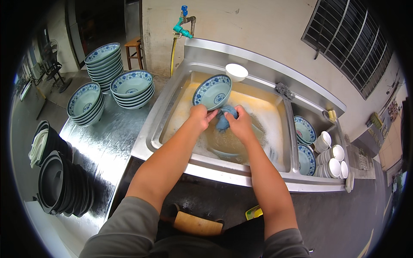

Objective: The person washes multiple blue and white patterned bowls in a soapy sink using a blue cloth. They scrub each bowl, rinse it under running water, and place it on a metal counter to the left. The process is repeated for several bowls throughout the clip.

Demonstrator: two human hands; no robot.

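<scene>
Over a stainless steel sink basin (288, 129) of soapy water, my left hand (200, 118) grips the lower rim of a blue-patterned pale bowl (211, 92), which is tilted. In my right hand (239, 122) is a blue cloth (223, 120), bunched close to the bowl's near edge; whether it touches the bowl is hard to tell. More dishes lie partly under the murky water below my hands. A small white bowl (236, 72) sits at the basin's back edge, just behind the patterned bowl.
Stacks of patterned bowls (131, 84) and black bowls (53, 183) stand on the metal table (113, 129) at left. The right basin holds patterned bowls (305, 129) and stacked white cups (334, 167). A steel-wool scourer (285, 90) lies on the back ledge, near a teal tap (183, 30).
</scene>
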